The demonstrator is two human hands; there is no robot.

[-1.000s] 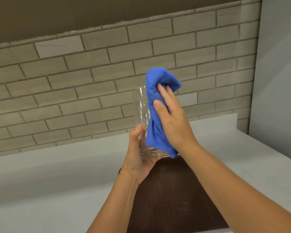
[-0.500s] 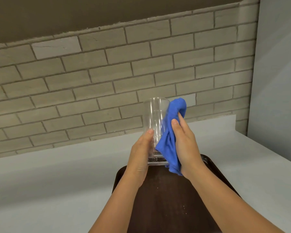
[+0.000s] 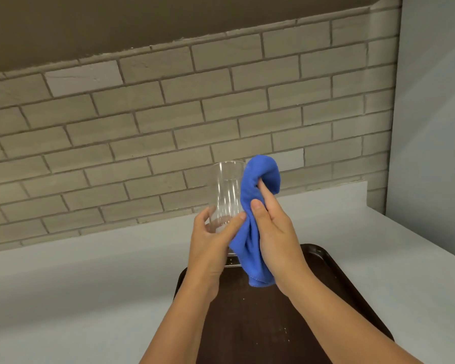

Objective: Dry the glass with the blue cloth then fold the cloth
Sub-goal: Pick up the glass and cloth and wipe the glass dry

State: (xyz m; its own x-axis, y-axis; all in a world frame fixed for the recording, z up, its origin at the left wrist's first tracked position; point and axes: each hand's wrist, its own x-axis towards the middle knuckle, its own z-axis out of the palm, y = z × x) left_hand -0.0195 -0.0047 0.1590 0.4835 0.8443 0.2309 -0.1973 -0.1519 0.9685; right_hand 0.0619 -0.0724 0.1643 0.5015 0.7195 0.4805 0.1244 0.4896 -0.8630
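Observation:
A clear glass (image 3: 225, 190) is held upright in the air above the far end of a dark brown tray (image 3: 260, 319). My left hand (image 3: 210, 245) grips its lower part, with the fingers wrapped round the base. The blue cloth (image 3: 252, 206) is bunched against the glass's right side, from the rim down past the base. My right hand (image 3: 276, 235) presses the cloth onto the glass, thumb on the near side and fingertips tucked into the top fold.
The tray lies on a pale grey counter (image 3: 76, 292) that runs left and right. A brick wall (image 3: 142, 132) stands behind the counter, and a grey wall panel (image 3: 431, 127) closes the right side.
The cloth slid down from over the rim to the glass's right side, and the glass turned upright. Since half a second ago, my left fingers have wrapped further round the glass.

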